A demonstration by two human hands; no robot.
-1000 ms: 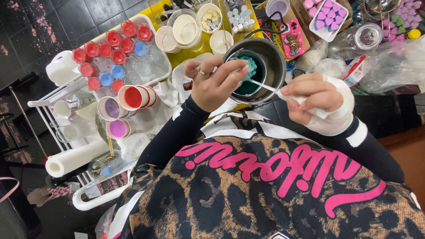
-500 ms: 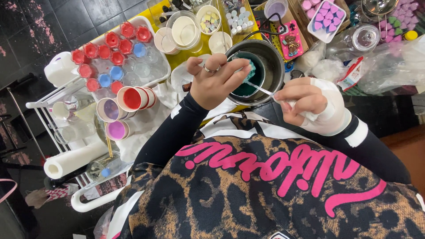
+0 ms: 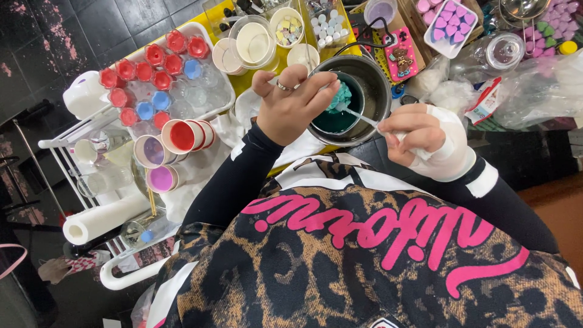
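My left hand (image 3: pixel 290 103), with a ring on one finger, grips the near rim of a small cup of teal material (image 3: pixel 335 113) that sits inside a dark metal pot (image 3: pixel 378 85). My right hand (image 3: pixel 419 135), wrapped in white bandage at the wrist, pinches a thin white stick (image 3: pixel 359 116) whose tip reaches into a teal lump at the cup's top. Both forearms are in black sleeves.
A white tray (image 3: pixel 214 37) at the left holds several red and blue capped jars. Lying paint cups (image 3: pixel 182 135), a paper towel roll (image 3: pixel 100 222), white tubs (image 3: pixel 255 42), a pink heart mould (image 3: pixel 450 25) and plastic bags (image 3: pixel 534 85) crowd the yellow table.
The view has shifted slightly. My right hand has drawn the stick a little toward the teal lump; my left hand stays on the cup.
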